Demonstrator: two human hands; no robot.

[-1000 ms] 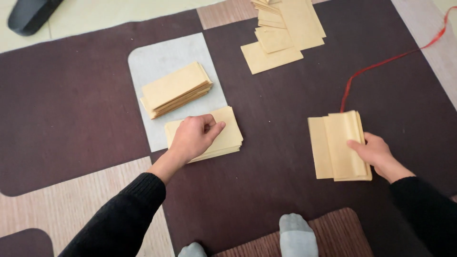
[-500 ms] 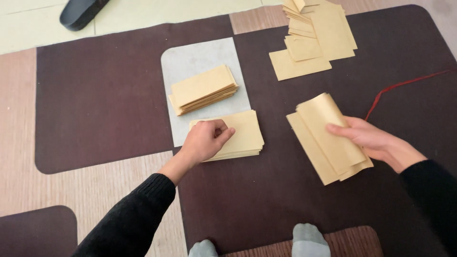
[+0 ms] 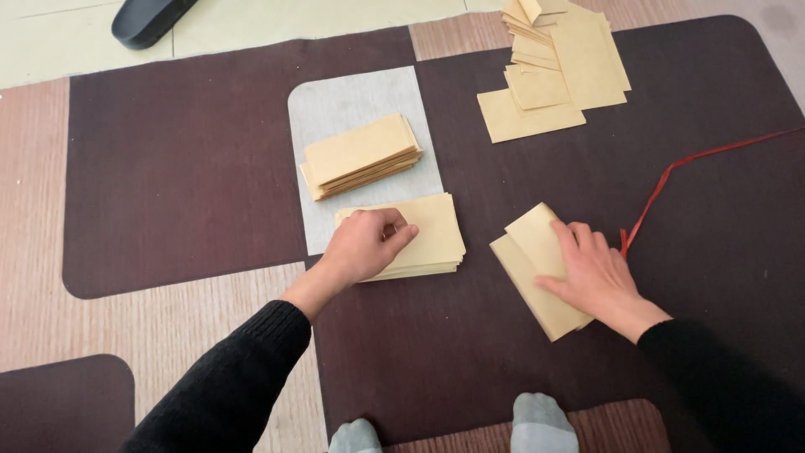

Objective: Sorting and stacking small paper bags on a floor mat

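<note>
Below, on a patterned rug (image 3: 210,168), the left hand (image 3: 362,245) is pressing a neat paper stack (image 3: 428,239), its grip curled, fingertips pinching the top sheet's near edge. To the right, the right hand (image 3: 597,277) is lying flat, grip spread, pinning a folded sheet (image 3: 537,243) down. Another stack (image 3: 360,155) is sitting farther off; loose sheets (image 3: 558,71) are lying far right, beside a red ribbon (image 3: 671,172).
</note>
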